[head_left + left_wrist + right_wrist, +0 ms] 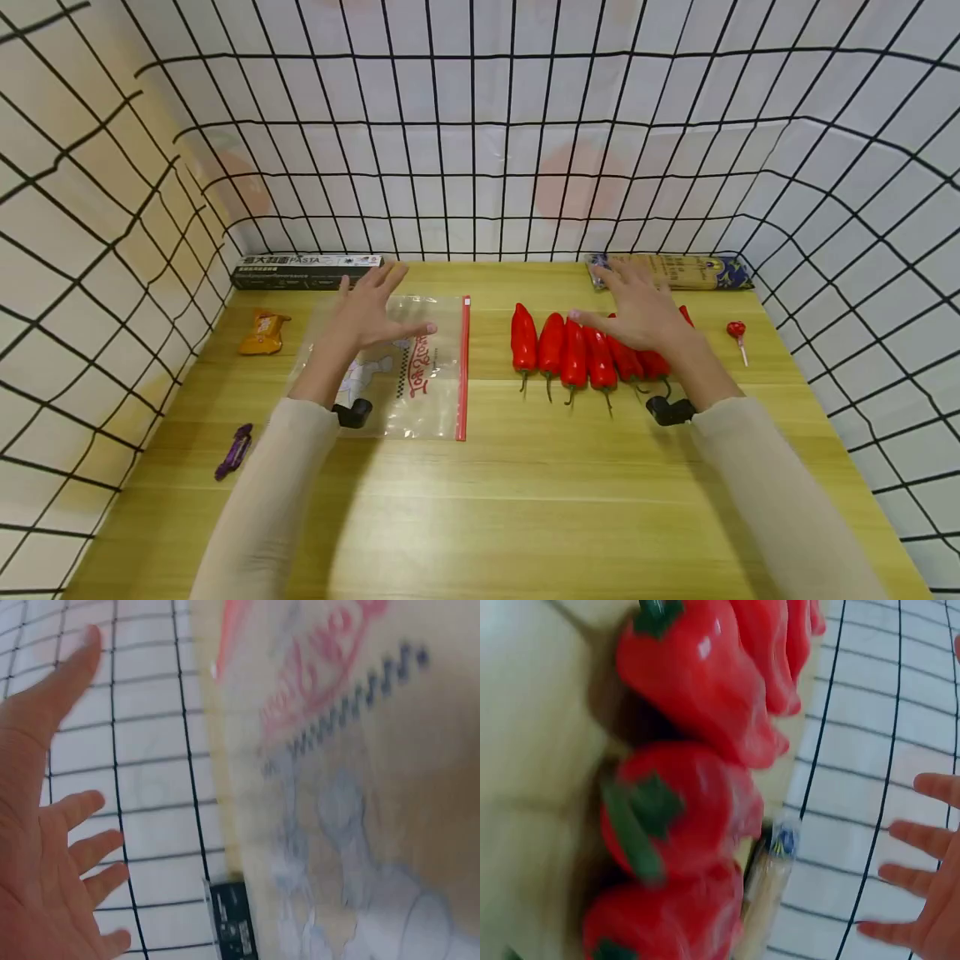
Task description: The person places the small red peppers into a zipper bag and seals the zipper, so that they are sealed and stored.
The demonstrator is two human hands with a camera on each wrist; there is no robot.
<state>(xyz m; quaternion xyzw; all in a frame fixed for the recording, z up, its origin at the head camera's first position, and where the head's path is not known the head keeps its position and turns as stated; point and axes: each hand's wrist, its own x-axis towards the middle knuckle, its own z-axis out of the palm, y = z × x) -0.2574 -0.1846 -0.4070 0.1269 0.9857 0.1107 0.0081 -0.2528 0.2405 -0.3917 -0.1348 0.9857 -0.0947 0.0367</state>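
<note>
My left hand hovers with spread fingers over a clear zip bag with a red slider edge, lying flat on the table. Red print and a pale cartoon figure on the bag show in the left wrist view. On the other side, my right hand is held with its fingers spread above a row of red peppers with green stems. It overlaps the peppers at the row's right end. Several glossy peppers fill the right wrist view, apart from the fingers. Neither hand holds anything.
A black pasta box lies at the back left, a yellow-and-blue noodle packet at the back right. An orange-wrapped snack and a purple candy lie left. A red lollipop is at right. Black wire mesh encloses the table.
</note>
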